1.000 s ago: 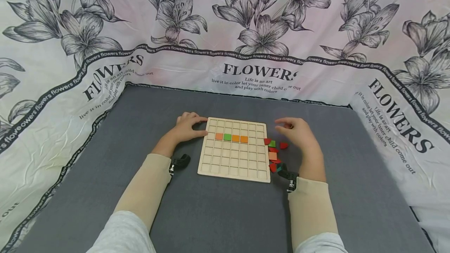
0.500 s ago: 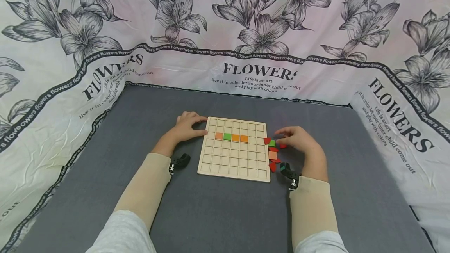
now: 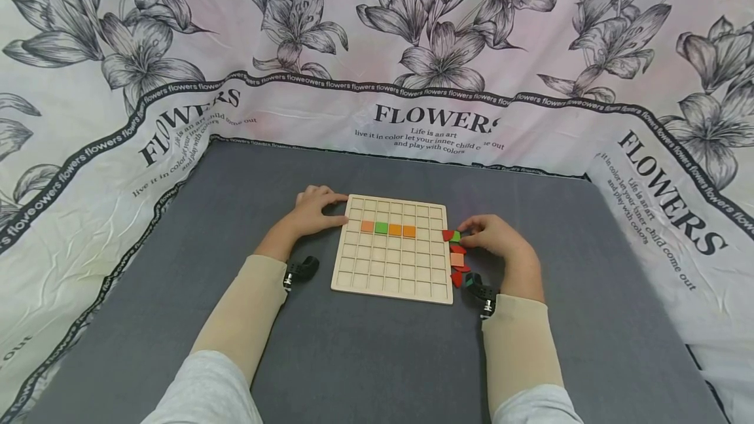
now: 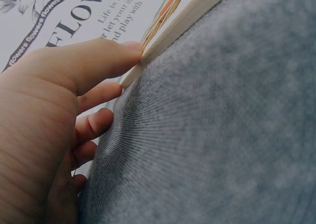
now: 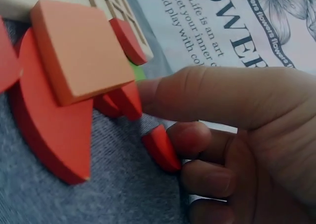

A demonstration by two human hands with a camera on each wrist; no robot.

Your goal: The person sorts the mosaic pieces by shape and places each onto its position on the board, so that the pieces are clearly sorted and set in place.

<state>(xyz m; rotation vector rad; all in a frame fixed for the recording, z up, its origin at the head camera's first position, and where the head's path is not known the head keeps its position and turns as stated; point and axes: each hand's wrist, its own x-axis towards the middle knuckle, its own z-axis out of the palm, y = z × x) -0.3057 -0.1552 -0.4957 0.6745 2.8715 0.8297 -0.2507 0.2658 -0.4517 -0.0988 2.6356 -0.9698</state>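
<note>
The wooden grid board [image 3: 391, 273] lies on the table, with a row of square tiles, one salmon [image 3: 368, 226], one green [image 3: 381, 228] and two orange [image 3: 402, 231], in its cells. My left hand [image 3: 312, 212] touches the board's left edge with thumb and index fingertip, the other fingers loosely bent in the left wrist view. Beside the right edge, my right hand [image 3: 497, 235] pinches a loose green tile [image 3: 456, 236] between thumb and index finger; in the right wrist view the thumb [image 5: 197, 93] hides most of it. A red curved piece [image 5: 162, 150] lies by its bent fingers.
Several red pieces [image 3: 457, 279] lie along the board's right edge, some overlapping. A salmon square tile [image 5: 81, 51] rests on top of red ones. The grey table [image 3: 377, 358] extends around the board, with a flower-printed cloth [image 3: 436, 123] behind and at the sides.
My right hand has come down and left from above the loose pieces to the green tile, and its thumb and index finger now close on it. The left hand stays at the board's edge.
</note>
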